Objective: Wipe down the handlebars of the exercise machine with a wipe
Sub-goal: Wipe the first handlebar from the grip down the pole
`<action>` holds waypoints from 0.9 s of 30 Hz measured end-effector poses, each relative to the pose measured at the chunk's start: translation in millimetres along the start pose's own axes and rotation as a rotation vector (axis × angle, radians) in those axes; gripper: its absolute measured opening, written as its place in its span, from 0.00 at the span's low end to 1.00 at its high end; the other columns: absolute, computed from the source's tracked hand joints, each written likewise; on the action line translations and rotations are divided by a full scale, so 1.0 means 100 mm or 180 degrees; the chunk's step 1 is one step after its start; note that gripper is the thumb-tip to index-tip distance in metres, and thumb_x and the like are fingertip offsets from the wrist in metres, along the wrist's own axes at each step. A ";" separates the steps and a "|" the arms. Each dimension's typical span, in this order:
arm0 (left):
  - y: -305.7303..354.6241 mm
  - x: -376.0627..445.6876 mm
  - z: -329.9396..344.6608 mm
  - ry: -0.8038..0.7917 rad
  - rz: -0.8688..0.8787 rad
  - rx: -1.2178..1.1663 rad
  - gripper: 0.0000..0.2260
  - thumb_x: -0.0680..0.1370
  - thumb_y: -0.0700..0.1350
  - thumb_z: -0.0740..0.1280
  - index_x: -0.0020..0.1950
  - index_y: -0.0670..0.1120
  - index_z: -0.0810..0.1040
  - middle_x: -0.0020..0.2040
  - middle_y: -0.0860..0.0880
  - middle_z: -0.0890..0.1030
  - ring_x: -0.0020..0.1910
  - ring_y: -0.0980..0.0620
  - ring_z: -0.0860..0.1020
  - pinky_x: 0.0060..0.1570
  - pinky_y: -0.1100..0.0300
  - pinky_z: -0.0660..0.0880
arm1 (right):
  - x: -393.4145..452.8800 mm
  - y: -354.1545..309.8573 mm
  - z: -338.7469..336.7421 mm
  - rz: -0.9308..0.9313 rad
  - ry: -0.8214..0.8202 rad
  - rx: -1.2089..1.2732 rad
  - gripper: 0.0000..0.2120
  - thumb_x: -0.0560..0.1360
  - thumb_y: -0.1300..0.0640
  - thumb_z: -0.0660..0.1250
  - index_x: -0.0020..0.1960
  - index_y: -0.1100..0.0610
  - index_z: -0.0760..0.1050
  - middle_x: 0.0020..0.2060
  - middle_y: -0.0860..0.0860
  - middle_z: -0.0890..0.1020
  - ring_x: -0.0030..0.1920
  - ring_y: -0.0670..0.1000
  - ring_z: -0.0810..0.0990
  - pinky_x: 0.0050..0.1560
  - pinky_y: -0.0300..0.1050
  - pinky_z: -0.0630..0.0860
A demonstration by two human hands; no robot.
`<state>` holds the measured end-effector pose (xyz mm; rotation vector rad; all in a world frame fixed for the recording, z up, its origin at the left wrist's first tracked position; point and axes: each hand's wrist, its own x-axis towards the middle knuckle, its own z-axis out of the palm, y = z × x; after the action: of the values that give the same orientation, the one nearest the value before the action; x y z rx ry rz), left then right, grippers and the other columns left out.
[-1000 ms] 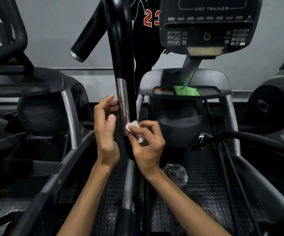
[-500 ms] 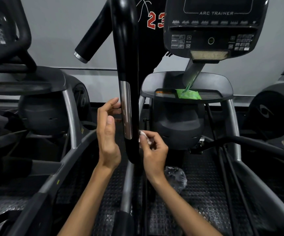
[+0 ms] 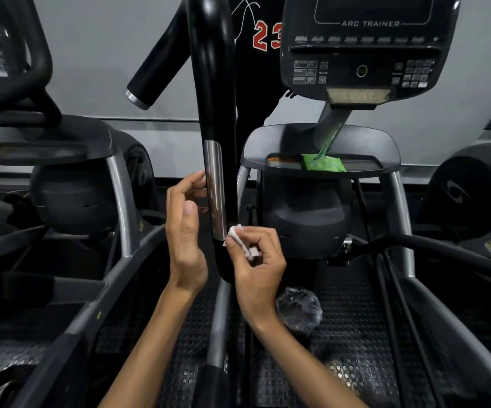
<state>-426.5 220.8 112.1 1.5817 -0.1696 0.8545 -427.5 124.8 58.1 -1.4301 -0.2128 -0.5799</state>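
A black handlebar (image 3: 213, 83) with a silver metal strip (image 3: 215, 187) runs down the middle of the view. My right hand (image 3: 257, 260) pinches a small crumpled white wipe (image 3: 239, 240) and holds it against the handlebar's lower right side, just beside the foot of the silver strip. My left hand (image 3: 183, 234) stays upright on the left of the bar, fingers relaxed, with the fingertips touching the strip's left edge.
The machine's console (image 3: 365, 48) hangs at the upper right above a tray (image 3: 385, 154) holding a green wipe packet (image 3: 323, 163). A crumpled clear plastic bag (image 3: 298, 312) lies on the footboard. A second handlebar (image 3: 156, 72) angles behind. A person in a black shirt (image 3: 256, 39) stands beyond.
My right hand slid the wipe round to the bar's right side half a second ago and has now come back toward the front, near the strip's foot. The left hand has barely moved.
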 end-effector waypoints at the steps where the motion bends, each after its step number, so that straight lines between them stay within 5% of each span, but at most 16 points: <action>1: 0.00 -0.01 -0.01 -0.0002 0.0002 0.0013 0.23 0.82 0.51 0.52 0.70 0.39 0.70 0.65 0.41 0.75 0.64 0.43 0.74 0.63 0.36 0.71 | 0.01 -0.04 0.00 0.0039 0.0020 0.0019 0.05 0.72 0.65 0.77 0.45 0.58 0.84 0.46 0.52 0.81 0.49 0.47 0.82 0.52 0.35 0.76; 7: 0.03 -0.21 -0.12 0.0157 -0.0056 0.0396 0.14 0.79 0.47 0.63 0.63 0.46 0.77 0.56 0.46 0.78 0.56 0.47 0.78 0.56 0.49 0.77 | 0.16 -0.39 0.03 -0.0243 -0.0129 0.0044 0.08 0.70 0.63 0.80 0.45 0.57 0.83 0.44 0.50 0.79 0.45 0.49 0.81 0.46 0.39 0.76; 13: 0.21 -0.19 -0.18 -0.0073 -0.0167 -0.0278 0.10 0.81 0.42 0.65 0.60 0.41 0.77 0.52 0.54 0.84 0.51 0.56 0.82 0.50 0.66 0.77 | 0.25 -0.54 0.13 -0.0389 -0.0381 0.0055 0.06 0.72 0.59 0.78 0.46 0.56 0.83 0.43 0.49 0.80 0.44 0.49 0.81 0.46 0.38 0.75; 23: 0.21 0.06 -0.19 0.0273 -0.0875 -0.1168 0.07 0.76 0.44 0.71 0.51 0.43 0.84 0.47 0.45 0.85 0.49 0.50 0.83 0.51 0.58 0.79 | 0.35 -0.62 0.11 -0.0015 -0.0855 0.0502 0.05 0.73 0.66 0.76 0.48 0.59 0.85 0.42 0.54 0.84 0.43 0.55 0.84 0.44 0.63 0.82; 27: 0.18 0.16 -0.21 0.0434 -0.1063 -0.1421 0.05 0.75 0.45 0.69 0.45 0.46 0.84 0.42 0.49 0.84 0.44 0.51 0.82 0.49 0.58 0.78 | 0.37 -0.68 0.08 0.0103 -0.0892 0.0511 0.09 0.73 0.69 0.75 0.48 0.57 0.83 0.42 0.56 0.84 0.42 0.49 0.83 0.45 0.45 0.81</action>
<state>-434.2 241.1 135.0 1.0900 0.0051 0.6074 -428.4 121.0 135.7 -1.3524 -0.4479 -0.3262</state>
